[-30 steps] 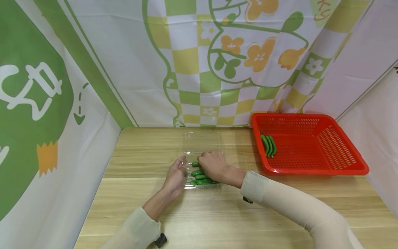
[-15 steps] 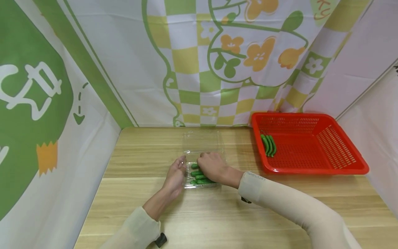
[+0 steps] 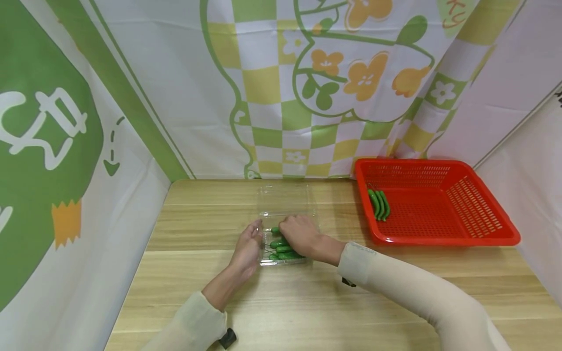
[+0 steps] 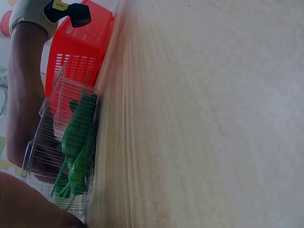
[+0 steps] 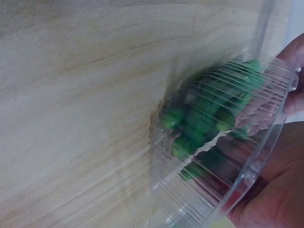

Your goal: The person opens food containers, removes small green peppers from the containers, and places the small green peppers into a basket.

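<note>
A clear plastic clamshell box (image 3: 286, 200) lies on the table with its lid folded back. Several green chili peppers (image 3: 287, 255) are in its near part, stems to the left, also visible through the ribbed wall in both wrist views. My left hand (image 3: 247, 247) grips the box's left edge. Reaching in from the right, my right hand (image 3: 302, 236) is inside the box with its fingers curled down over a green chili pepper (image 3: 275, 230) behind the others. That pepper's stem end shows left of the fingers; the rest is hidden under the hand.
To the right stands a red perforated basket (image 3: 448, 242), with several green chili peppers (image 3: 379, 205) along its left wall. The table (image 3: 281, 312) is wood-grained, and a patterned cloth (image 3: 272, 107) hangs behind its back edge.
My right hand shifts only slightly within the box, and the pepper at its fingers moves a little with it. The left hand keeps its place at the edge.
</note>
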Motion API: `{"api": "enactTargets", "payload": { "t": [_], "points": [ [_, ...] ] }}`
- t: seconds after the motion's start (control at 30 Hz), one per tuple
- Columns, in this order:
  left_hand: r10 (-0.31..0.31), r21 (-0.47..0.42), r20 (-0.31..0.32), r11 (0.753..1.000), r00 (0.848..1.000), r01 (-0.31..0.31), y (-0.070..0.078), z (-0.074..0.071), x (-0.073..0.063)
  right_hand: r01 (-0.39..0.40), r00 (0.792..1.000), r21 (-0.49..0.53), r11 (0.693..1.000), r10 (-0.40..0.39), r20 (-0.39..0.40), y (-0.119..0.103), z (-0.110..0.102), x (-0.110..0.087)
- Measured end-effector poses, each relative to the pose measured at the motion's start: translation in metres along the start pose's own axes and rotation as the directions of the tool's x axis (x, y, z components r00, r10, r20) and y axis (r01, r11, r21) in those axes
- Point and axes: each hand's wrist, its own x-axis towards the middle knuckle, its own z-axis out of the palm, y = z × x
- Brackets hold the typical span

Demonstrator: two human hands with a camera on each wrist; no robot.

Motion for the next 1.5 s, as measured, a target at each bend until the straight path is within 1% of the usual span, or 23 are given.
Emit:
{"api": "enactTargets", "payload": {
  "t": [0.13, 0.27, 0.53, 0.67, 0.97, 1.3, 1.5],
  "points": [
    [0.003, 0.018, -0.004, 1.000, 1.000, -0.003, 0.000, -0.001, 0.000, -0.005, 1.000, 0.029, 1.000, 0.005, -0.001, 0.003, -0.003, -0.002],
    [0.002, 0.033, -0.005, 0.999, 1.000, -0.002, -0.001, -0.001, 0.000, 0.007, 1.000, 0.045, 0.999, -0.006, -0.013, 0.006, -0.005, -0.003],
    [0.000, 0.019, -0.013, 1.000, 1.000, 0.001, -0.001, 0.000, 0.001, 0.021, 0.996, 0.060, 0.998, -0.015, -0.092, 0.009, -0.010, -0.007],
    [-0.006, 0.013, -0.016, 1.000, 1.000, 0.006, -0.001, 0.000, 0.001, 0.024, 0.993, 0.059, 0.998, -0.017, -0.113, 0.010, -0.011, -0.008],
    [-0.004, 0.017, -0.013, 1.000, 1.000, 0.005, -0.002, 0.000, 0.000, 0.035, 0.992, 0.036, 0.999, -0.030, -0.125, 0.012, -0.015, -0.010],
    [-0.016, 0.034, -0.010, 0.999, 1.000, 0.017, -0.001, 0.000, 0.001, 0.029, 0.994, 0.080, 0.996, -0.020, -0.111, 0.015, -0.027, -0.013],
    [-0.018, 0.043, -0.012, 0.999, 1.000, 0.018, 0.000, -0.001, 0.001, 0.033, 0.991, 0.108, 0.994, -0.018, -0.136, 0.018, -0.033, -0.015]
  ]
}}
